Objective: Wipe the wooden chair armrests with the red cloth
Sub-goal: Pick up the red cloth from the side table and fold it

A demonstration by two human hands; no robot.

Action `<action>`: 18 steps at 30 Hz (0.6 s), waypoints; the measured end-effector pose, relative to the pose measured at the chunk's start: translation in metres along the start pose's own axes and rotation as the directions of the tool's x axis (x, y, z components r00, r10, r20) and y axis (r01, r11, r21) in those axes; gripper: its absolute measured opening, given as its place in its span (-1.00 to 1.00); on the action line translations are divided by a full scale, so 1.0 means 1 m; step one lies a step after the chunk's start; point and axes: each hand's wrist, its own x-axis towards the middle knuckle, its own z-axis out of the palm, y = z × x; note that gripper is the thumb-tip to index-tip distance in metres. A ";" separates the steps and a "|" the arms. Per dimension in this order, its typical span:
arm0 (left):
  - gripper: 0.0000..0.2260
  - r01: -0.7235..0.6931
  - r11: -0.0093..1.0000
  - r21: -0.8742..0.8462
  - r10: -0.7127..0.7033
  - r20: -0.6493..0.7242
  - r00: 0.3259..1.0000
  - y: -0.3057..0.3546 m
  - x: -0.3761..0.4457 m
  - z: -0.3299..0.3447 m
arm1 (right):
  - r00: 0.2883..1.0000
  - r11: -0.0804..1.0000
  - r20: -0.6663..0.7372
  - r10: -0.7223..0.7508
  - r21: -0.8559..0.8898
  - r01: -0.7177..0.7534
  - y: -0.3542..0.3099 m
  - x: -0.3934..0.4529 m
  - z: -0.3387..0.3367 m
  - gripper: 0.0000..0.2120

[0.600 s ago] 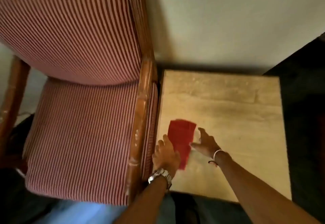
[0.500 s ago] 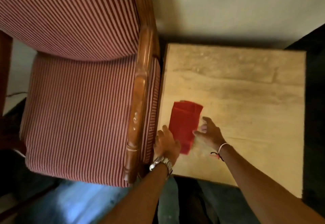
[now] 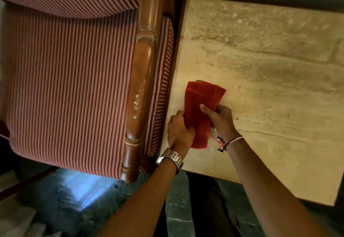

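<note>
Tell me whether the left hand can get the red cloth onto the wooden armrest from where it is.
Probably yes. The left hand already grips the red cloth together with the right hand, and the wooden armrest lies just to its left with nothing between them.

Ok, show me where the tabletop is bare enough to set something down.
Free: the whole table right of and beyond the red cloth, out to its far and right edges. Crowded: the near-left corner beside the armrest, where the left hand and right hand grip the cloth.
</note>
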 end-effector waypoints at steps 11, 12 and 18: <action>-0.61 -0.270 0.953 -0.139 0.217 -0.310 0.926 0.019 -0.087 -0.146 | 0.885 0.903 0.232 -0.404 0.254 0.346 -0.099 -0.105 0.031 -0.83; -0.61 -0.263 0.953 -0.150 0.204 -0.324 0.924 0.009 -0.085 -0.162 | 0.879 0.906 0.245 -0.410 0.223 0.360 -0.102 -0.108 0.047 -0.81; -0.48 -0.078 0.979 -0.189 0.056 -0.116 0.992 -0.049 -0.052 -0.187 | 0.909 0.838 0.019 -0.416 -0.381 0.392 -0.078 -0.114 0.121 -0.45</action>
